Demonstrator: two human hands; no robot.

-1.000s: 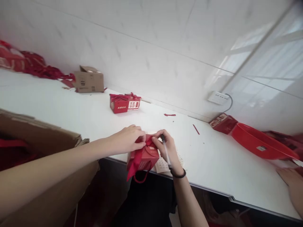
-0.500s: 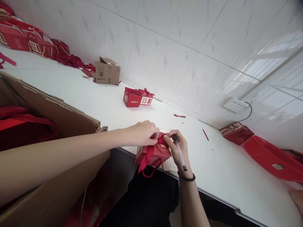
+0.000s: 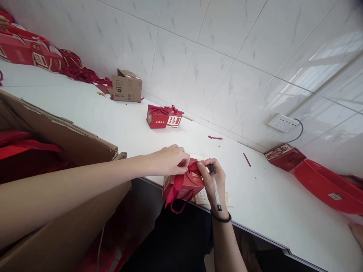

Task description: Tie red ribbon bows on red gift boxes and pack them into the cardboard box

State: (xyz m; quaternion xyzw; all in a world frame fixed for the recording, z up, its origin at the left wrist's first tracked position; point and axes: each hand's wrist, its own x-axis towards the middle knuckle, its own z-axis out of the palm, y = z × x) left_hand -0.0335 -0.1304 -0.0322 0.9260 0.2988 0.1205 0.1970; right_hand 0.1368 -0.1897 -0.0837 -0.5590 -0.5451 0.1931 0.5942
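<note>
Far left, against the tiled wall: a row of red boxes (image 3: 31,56). In the foreground, a large open carton (image 3: 70,139), crowding the table (image 3: 113,121) edge and hiding part of it. Farther back, a small cardboard box (image 3: 126,88), then a pair of tied gift boxes (image 3: 163,118), well apart from the work.

At the near edge, left grip (image 3: 170,160) closed in a pinch on the ribbon (image 3: 193,166) atop the red gift box (image 3: 187,185), seemingly to hold one end taut. Opposite, right grip (image 3: 211,177) pinching the same ribbon with thumb and forefinger, a pen (image 3: 214,187) tucked along the fingers, likely kept handy for the paper sheet (image 3: 202,197) lying partly beneath. Ribbon tail and cord handle hanging over the edge.

To the right: red scraps (image 3: 246,159), a wall socket (image 3: 283,122), a flat red box (image 3: 283,155) touching a red basin (image 3: 326,185), and another person's hand (image 3: 357,232) at the corner.
</note>
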